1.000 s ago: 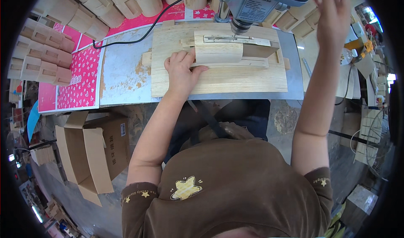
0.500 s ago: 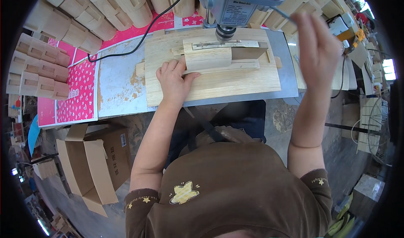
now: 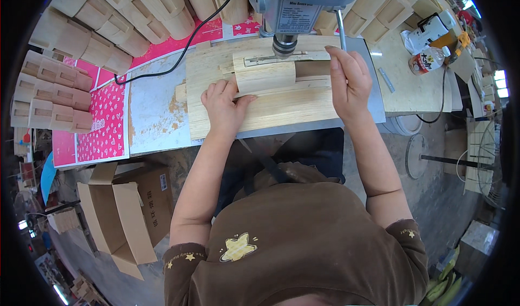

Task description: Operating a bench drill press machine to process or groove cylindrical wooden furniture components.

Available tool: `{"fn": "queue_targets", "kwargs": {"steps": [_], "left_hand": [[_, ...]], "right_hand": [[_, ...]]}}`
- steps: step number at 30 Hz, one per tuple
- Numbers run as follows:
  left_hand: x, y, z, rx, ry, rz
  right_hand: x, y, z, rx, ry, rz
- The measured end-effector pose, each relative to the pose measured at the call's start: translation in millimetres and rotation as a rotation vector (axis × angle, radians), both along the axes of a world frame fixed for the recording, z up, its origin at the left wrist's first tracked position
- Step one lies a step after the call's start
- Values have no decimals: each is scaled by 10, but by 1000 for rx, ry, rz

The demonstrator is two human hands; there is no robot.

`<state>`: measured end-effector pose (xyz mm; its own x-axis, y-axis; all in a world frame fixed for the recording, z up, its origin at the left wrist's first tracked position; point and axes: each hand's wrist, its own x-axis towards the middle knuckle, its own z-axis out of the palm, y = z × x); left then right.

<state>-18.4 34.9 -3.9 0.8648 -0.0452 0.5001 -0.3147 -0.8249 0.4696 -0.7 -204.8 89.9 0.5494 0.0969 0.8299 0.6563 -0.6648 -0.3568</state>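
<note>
A bench drill press stands over a pale wooden board, its metal chuck directly above a curved wooden piece. The piece lies on the board among thin wooden strips. My left hand grips the piece's left end, thumb along the near edge and fingers bent at its side. To the right of the chuck, my right hand is closed around the lower end of the drill's lever. That lever slants down into my fingers. Whether the bit touches the wood cannot be made out.
Stacked wooden pieces line the table's far and left sides. A black cable curves across the left. On the right stand a bottle and a blue marker-like stick. An open cardboard box sits on the floor.
My right hand has come inward and slightly down, swinging the lever from pointing right to pointing down toward me. My left hand stays on the wooden piece.
</note>
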Motion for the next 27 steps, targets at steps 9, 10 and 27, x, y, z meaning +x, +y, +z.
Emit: {"fn": "queue_targets", "kwargs": {"steps": [9,10,27], "left_hand": [[52,-255,12,32,-25,-47],[54,-316,8,32,-29,-46],[55,-373,-35,-8,5,-30]], "right_hand": [[585,-70,1342,-64,-42,-192],[772,-19,1425,-58,-34,-221],[-192,-12,532,170,156,-3]]}}
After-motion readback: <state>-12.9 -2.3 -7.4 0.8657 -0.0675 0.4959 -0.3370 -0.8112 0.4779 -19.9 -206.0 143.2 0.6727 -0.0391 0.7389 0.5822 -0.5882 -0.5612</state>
